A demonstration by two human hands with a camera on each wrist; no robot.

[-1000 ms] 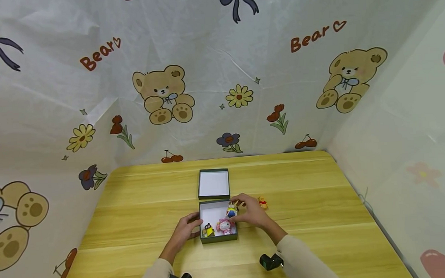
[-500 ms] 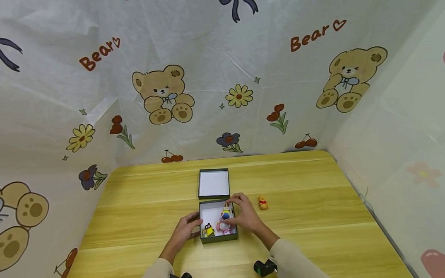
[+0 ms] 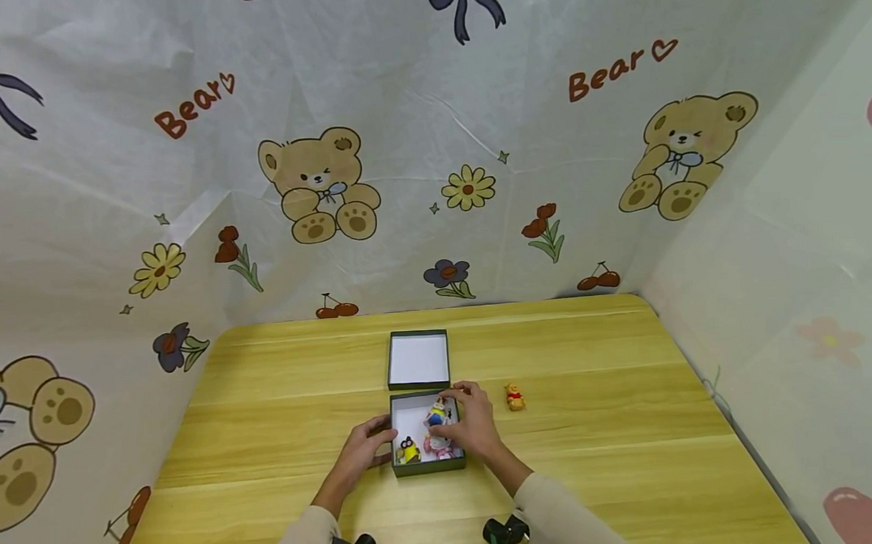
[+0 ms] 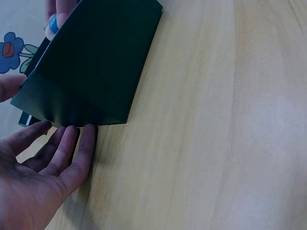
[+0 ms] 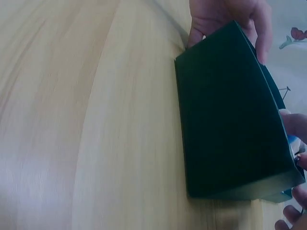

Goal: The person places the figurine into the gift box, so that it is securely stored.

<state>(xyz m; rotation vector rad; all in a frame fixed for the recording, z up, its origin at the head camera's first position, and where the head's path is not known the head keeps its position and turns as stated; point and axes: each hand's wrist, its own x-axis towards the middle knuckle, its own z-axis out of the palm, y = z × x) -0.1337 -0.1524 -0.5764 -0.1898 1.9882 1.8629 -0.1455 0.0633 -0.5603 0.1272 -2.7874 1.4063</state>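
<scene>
A dark green box with a white inside sits on the table. My left hand holds its left wall, the thumb at the rim and the fingertips against the outside, as the left wrist view shows. Over the box's right half, my right hand pinches a small blue, yellow and white figurine between thumb and fingers. Just below that lies a pink and white figurine, partly covered by the thumb. A yellow goggled figurine occupies the near left corner of the box.
Behind the box lies its lid, white inside facing up. An orange bear figurine in a red top is on the wooden table, right of the box. A printed curtain hangs behind the table.
My right hand has moved left, carrying the blue and yellow figurine from the box's right wall further inside. The left hand and the box have stayed put.
</scene>
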